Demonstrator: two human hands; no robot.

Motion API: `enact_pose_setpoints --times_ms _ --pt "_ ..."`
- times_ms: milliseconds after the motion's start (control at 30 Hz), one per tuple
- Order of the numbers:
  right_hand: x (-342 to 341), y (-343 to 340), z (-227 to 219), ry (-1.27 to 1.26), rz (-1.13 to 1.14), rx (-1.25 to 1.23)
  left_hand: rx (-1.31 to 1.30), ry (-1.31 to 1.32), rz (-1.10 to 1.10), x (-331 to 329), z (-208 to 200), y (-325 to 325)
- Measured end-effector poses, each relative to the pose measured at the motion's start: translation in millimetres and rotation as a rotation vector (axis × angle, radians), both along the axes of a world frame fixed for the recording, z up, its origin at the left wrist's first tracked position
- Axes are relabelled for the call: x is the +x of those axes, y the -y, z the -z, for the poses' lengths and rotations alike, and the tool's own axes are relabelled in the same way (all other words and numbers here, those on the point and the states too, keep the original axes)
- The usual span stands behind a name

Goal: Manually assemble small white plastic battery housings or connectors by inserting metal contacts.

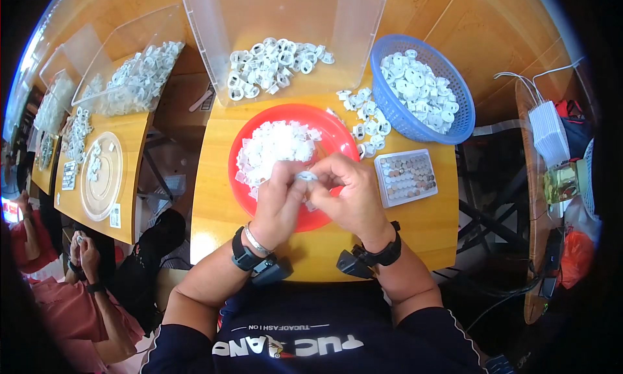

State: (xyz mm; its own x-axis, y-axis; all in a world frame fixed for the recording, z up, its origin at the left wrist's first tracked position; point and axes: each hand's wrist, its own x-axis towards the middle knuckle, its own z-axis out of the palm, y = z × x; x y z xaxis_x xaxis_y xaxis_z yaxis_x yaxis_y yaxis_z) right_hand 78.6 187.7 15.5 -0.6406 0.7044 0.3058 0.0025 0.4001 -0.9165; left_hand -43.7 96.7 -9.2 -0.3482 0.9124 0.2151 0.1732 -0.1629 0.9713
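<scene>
Between the fingertips of my two hands is a small round white plastic part [305,176], held over the near side of a red plate [339,140]. My left hand [276,202] pinches it from the left, my right hand [350,189] from the right; the fingers cover much of it. On the plate lies a heap of small translucent white plastic pieces [276,147]. Just right of my right hand stands a white tray [384,158] holding rows of small round pieces, some whitish, some brownish. Loose round white parts [373,124] lie between the plate and a blue basket [464,101].
The blue basket is heaped with white parts [418,92]. Behind the plate, a clear bin [285,4] lies open with more inside. At left, a co-worker's hands [84,247] hold a small part beside another table [146,137]. A wooden shelf [529,179] stands at right.
</scene>
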Motion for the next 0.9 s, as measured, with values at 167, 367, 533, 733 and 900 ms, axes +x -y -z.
enact_pose_setpoints --times_ms 167,367,533,733,900 --pt "0.8 0.3 -0.2 -0.001 -0.013 -0.011 0.029 0.030 -0.014 2.6 2.9 0.8" --pt "0.0 1.6 4.0 0.035 0.005 -0.040 -0.029 -0.029 -0.055 4.2 1.5 1.4" --pt "-1.1 0.7 10.6 0.016 -0.004 -0.078 -0.044 -0.025 -0.064 3.6 2.6 0.2" --pt "-3.2 -1.0 5.8 -0.007 -0.008 -0.072 -0.039 0.055 -0.042 0.9 5.3 -3.9" --pt "-1.1 -7.7 2.6 -0.032 -0.025 -0.325 -0.077 0.211 -0.030 3.7 -6.1 -8.3"
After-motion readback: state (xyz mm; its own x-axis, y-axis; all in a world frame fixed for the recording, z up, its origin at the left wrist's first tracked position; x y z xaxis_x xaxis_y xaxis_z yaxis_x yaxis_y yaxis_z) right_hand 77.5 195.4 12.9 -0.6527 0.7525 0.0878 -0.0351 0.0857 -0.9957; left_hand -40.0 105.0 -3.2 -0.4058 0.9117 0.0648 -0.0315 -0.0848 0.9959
